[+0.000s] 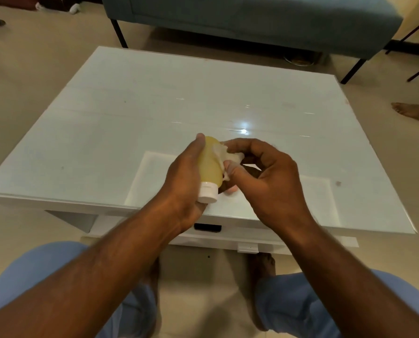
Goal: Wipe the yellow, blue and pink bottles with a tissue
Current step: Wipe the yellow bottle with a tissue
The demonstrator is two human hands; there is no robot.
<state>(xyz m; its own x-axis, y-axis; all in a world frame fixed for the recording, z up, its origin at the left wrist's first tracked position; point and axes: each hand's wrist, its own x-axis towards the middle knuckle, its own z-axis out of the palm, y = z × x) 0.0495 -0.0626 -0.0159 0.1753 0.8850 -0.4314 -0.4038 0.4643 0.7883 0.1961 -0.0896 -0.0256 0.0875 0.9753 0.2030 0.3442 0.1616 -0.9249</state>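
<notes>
Head view: yellow bottle (210,164), soft-looking translucent plastic, rounded tube shape with a white flip cap (207,193), held above the near edge of the table (106,132), cap end pointing toward the person. Left hand (186,181) wrapped around its left side, thumb along the far end, fingers closed under it. Tissue (224,152), white, crumpled, pressed against the bottle's right side. Right hand (264,176) pinches the tissue between thumb and curled fingers, touching the bottle. Table top is glossy white, flat, rectangular, with a light glare spot. Blue and pink bottles not visible. Blue upholstered bench (252,18) on dark thin legs beyond the table.
</notes>
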